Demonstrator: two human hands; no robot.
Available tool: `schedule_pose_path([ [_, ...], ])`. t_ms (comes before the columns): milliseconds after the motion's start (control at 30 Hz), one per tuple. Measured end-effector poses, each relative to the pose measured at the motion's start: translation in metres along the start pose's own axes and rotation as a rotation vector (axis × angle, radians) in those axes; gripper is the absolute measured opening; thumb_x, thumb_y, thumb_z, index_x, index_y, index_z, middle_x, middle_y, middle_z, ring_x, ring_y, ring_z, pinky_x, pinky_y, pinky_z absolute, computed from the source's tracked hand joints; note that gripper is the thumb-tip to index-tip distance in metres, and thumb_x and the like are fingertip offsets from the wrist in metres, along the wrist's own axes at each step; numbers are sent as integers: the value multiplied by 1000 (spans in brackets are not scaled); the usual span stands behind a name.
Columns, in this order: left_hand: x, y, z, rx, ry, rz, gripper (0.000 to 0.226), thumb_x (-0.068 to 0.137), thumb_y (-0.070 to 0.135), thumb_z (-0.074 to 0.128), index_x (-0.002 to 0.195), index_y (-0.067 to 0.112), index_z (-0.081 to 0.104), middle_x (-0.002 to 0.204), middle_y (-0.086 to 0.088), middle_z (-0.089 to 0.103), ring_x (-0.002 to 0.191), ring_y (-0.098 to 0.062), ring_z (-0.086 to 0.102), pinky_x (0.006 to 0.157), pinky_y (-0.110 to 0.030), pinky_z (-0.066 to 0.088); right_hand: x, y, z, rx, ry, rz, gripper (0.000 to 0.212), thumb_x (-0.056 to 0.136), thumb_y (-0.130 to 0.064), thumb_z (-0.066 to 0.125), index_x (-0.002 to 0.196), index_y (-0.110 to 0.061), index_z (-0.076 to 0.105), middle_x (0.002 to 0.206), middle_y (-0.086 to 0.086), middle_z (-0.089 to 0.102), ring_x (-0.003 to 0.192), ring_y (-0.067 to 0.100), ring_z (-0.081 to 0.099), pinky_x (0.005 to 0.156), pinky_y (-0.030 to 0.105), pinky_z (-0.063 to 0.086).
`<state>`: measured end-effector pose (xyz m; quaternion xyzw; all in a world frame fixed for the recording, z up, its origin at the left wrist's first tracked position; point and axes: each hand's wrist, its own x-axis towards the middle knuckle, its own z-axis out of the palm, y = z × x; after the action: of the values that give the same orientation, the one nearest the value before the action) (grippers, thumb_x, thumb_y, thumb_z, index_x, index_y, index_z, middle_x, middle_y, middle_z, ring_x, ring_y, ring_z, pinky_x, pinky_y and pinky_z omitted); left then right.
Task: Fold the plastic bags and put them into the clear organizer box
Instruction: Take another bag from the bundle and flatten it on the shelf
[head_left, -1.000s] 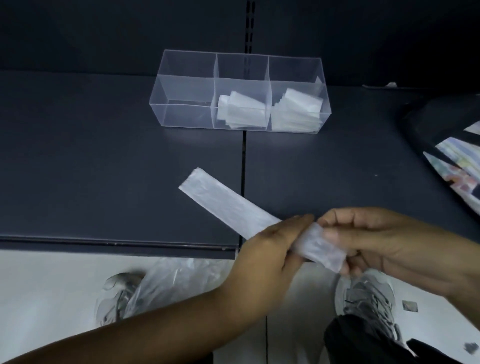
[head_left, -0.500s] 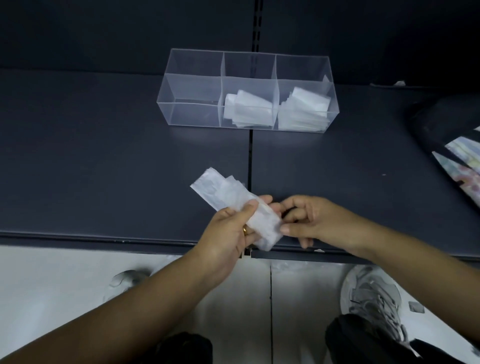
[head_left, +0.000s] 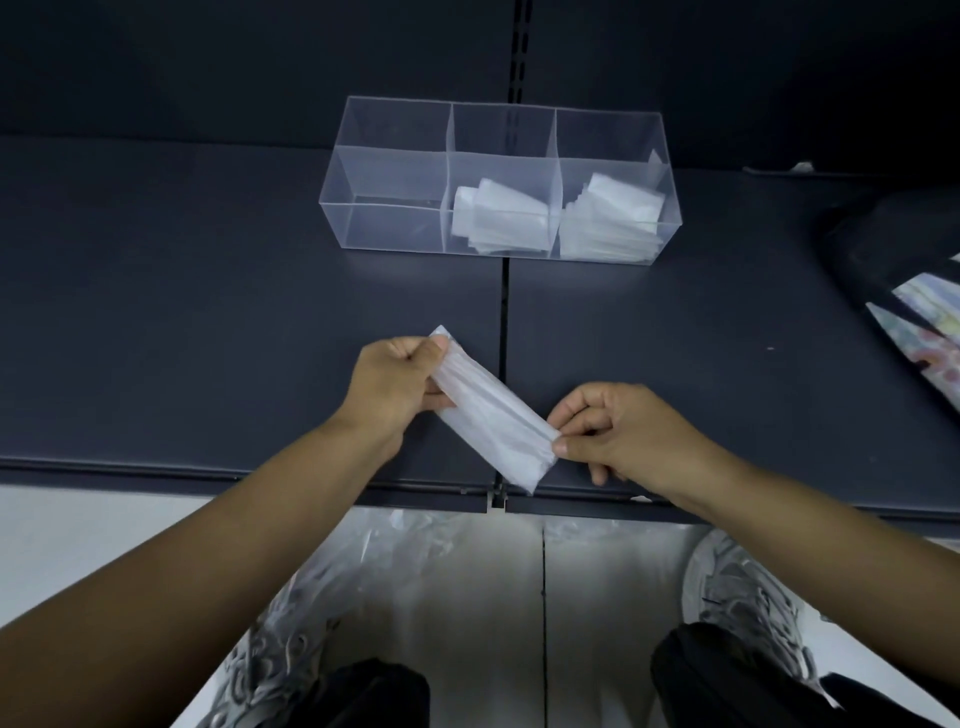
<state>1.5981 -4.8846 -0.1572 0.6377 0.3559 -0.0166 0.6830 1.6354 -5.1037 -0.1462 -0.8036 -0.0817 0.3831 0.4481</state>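
A folded white plastic bag strip (head_left: 491, 410) stretches diagonally just above the dark shelf. My left hand (head_left: 397, 384) grips its upper left end. My right hand (head_left: 608, 431) pinches its lower right end between thumb and fingers. The clear organizer box (head_left: 387, 179) stands at the back of the shelf with three compartments. Its left compartment holds nothing, the middle one holds folded bags (head_left: 498, 213), and the right one holds a stack of folded bags (head_left: 613, 223).
The dark shelf (head_left: 208, 322) has a seam down the middle and a front edge near my wrists. A dark bag with a printed panel (head_left: 914, 291) lies at the right. Loose clear plastic bags (head_left: 384, 561) lie on the floor by my shoes.
The long strip has been folded to about half its length. My hands have moved apart, the left up to the strip's far end, the right to its near end.
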Motion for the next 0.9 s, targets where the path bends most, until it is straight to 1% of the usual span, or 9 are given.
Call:
schedule_pose_path([
  [100,3,-2,-6,27,79,75,15,92,14,63,89,3,72,75,-5,69,60,-10,67,52,-18,53,4,-3,3,-10,36,-7,12,78,-8,74,83,-15,66,75,-2,74,39,8,52,39,9,33],
  [167,5,-1,-12,29,159,168,12,92,8,61,96,1,71,77,-3,68,67,-13,67,57,-20,55,5,-6,3,-19,40,8,12,77,-7,75,83,-13,66,72,-1,73,38,7,51,38,8,33],
  [267,-11,-4,-20,340,318,610,18,95,6,55,109,9,65,99,-1,67,92,-10,63,86,-21,50,5,-10,1,-18,23,52,12,77,-6,75,83,-12,66,71,1,73,38,7,50,37,11,32],
  [333,-35,-18,-10,646,227,986,21,93,13,55,112,10,64,111,-5,64,104,-14,56,96,-27,42,7,-12,0,0,-1,87,11,78,-5,74,83,-11,66,68,0,72,37,7,49,37,14,29],
  [400,-60,-43,8,853,-38,1139,34,90,29,59,117,10,64,122,-8,62,115,-19,52,102,-32,39,8,-15,-1,1,-23,101,12,78,-6,74,83,-11,65,63,-2,68,37,7,47,37,16,28],
  [467,-71,-66,20,1043,-170,1189,57,85,42,64,127,4,60,133,-12,57,127,-25,51,109,-36,38,8,-18,-1,-14,-38,111,13,78,-7,74,84,-12,64,62,-4,67,38,7,46,37,17,29],
  [533,-71,-79,22,1146,-134,1217,66,81,43,67,128,-2,57,133,-17,56,128,-29,51,107,-41,41,9,-20,-2,-29,-41,126,14,78,-7,75,84,-13,64,63,-3,66,38,6,45,38,16,30],
  [700,-70,-91,18,1197,-47,1313,53,91,40,52,123,-2,61,131,-17,58,125,-28,53,105,-43,42,9,-27,-3,-41,-46,167,15,77,-7,76,83,-12,63,65,2,64,37,6,44,39,16,33],
  [900,-70,-86,17,949,40,1203,45,88,38,60,117,5,67,124,-7,65,117,-18,60,101,-34,47,6,-31,-6,90,-57,242,15,80,-3,72,82,-13,62,55,-1,53,38,5,41,41,17,31],
])
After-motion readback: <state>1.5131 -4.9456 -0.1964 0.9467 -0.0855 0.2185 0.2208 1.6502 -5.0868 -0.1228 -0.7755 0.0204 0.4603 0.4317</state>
